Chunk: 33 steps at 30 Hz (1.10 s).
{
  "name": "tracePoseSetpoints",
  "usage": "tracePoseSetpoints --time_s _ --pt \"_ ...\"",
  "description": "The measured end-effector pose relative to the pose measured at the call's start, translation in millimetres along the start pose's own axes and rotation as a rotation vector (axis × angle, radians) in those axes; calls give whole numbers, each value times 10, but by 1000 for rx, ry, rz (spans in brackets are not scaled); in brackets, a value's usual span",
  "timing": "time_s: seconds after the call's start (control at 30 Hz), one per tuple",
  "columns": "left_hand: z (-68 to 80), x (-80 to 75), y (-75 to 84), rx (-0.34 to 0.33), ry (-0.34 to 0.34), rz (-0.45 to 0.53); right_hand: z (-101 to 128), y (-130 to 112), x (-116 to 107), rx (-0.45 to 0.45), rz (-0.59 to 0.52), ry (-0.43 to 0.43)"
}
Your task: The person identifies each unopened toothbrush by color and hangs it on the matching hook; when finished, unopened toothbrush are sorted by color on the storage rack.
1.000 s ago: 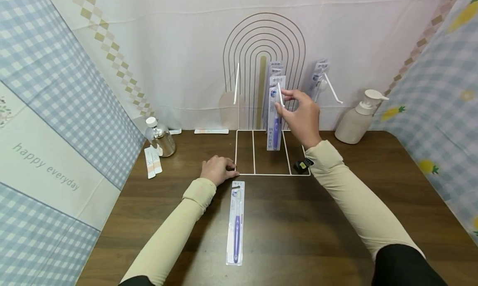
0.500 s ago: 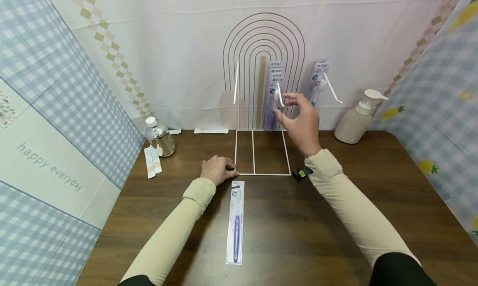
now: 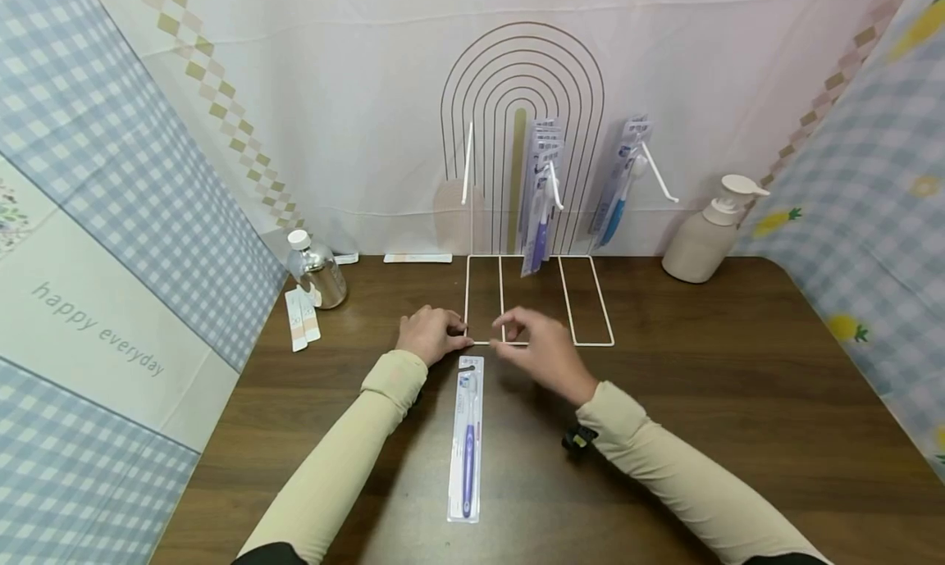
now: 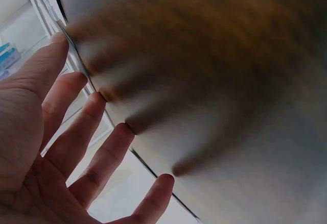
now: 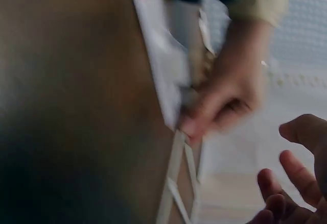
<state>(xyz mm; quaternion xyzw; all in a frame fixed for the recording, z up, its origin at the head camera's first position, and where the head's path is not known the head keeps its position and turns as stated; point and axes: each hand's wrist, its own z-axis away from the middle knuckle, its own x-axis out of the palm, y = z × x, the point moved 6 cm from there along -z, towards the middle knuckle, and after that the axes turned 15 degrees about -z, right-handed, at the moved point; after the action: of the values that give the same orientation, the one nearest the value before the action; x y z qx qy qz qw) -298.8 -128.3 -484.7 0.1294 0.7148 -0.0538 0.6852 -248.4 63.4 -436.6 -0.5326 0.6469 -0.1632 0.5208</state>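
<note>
A white wire display rack (image 3: 592, 344) stands on the table with several prongs. My left hand (image 3: 428, 335) holds its front left corner, thumb and fingertips at the wire; the right wrist view shows this pinch too. My right hand (image 3: 546, 353) is in the air over the rack's front bar, fingers loosely bent, nothing between them. A packaged purple toothbrush (image 3: 468, 458) lies on the table in front of the left hand. Several packaged purple toothbrushes (image 3: 540, 237) hang on the middle prong. Packs with a blue toothbrush (image 3: 615, 216) in front hang on the right prong. The left prong (image 3: 467, 167) is bare.
On the left stands a silver bottle (image 3: 319, 274) with a white cap, beside flat paper sachets (image 3: 302, 319). Another sachet (image 3: 417, 259) lies along the back wall. A beige pump bottle (image 3: 697, 245) stands at the back right. Fabric walls surround the table on three sides.
My right hand has let go of the toothbrush pack on the middle prong and come down toward the rack's front. The hanging packs now tilt. My left hand stays at the corner.
</note>
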Motion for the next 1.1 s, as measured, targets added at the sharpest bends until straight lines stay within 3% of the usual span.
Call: tracePoseSetpoints --time_s 0.2,0.47,0.77,1.1 --pt "0 15 -8 -9 -9 0 235 117 377 118 8 -126" --pt "-2 1 -6 -14 -11 0 352 190 602 201 25 -210" --pt "-6 10 -8 -16 -16 -8 359 193 638 219 25 -226" --pt "-2 -4 0 -7 -7 -12 412 168 492 215 -24 -151"
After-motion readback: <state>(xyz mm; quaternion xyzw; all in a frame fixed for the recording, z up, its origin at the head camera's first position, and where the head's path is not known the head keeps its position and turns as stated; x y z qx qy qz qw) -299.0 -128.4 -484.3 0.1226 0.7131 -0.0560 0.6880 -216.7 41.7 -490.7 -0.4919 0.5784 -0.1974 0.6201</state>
